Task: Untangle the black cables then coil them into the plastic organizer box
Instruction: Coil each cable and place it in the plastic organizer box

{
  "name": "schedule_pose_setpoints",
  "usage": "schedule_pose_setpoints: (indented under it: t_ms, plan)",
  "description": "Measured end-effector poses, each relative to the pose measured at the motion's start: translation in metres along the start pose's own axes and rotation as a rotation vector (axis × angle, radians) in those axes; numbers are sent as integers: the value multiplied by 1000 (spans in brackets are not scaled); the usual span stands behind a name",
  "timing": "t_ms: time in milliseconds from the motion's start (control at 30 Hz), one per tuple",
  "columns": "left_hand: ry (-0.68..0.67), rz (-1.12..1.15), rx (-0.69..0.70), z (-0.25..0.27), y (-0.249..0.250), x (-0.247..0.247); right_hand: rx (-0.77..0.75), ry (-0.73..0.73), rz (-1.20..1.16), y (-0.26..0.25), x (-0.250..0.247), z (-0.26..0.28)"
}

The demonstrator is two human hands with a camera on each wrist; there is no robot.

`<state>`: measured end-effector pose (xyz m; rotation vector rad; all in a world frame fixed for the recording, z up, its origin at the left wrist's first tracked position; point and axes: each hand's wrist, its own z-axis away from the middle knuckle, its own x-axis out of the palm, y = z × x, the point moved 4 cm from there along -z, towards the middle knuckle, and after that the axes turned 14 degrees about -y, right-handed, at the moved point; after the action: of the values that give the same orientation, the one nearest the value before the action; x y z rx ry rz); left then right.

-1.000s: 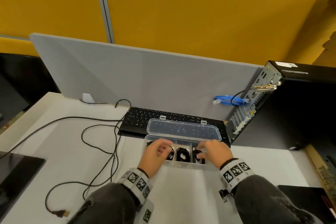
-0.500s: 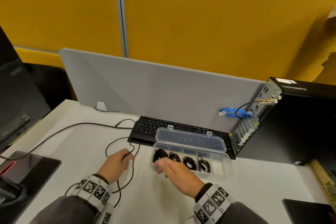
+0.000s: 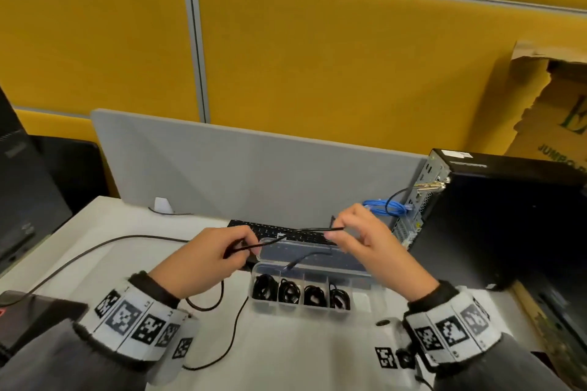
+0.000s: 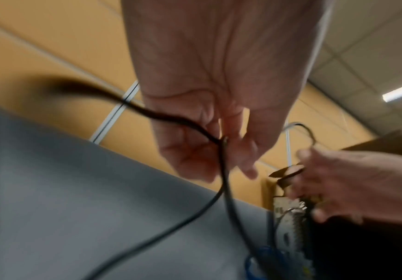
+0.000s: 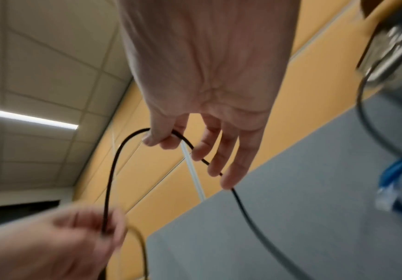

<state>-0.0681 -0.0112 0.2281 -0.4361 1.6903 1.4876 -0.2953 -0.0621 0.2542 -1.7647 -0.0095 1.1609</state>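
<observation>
Black cable (image 3: 287,234), end behind right hand (image 3: 374,251)

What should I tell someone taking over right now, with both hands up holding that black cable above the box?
Left hand: pinches the black cable, raised above the desk.
Right hand: pinches the same cable further along, near its free end; the stretch between the hands hangs over the open plastic box.
Done: four compartments of the box each hold a coiled black cable. The rightmost one looks empty.
Left: the held cable trails off the left hand in loops across the white desk. Free it, coil it, and probably put it in the empty compartment. Lid still open.
</observation>
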Motion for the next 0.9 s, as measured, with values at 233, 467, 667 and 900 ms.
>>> schedule_pose_setpoints:
  t_ms: [233,467,667,900]
  plan:
    - [42,-67,-147,-13,-33,-10,267,386,21,53,-79,56]
    - [223,175,-101,-12,-44,-27,902,-81,626,111,-93,110]
    - [46,123,180,-42,41,20,387,-166,247,32,-14,51]
    - [27,104,107,-52,21,28,261,-22,23,37,-9,39]
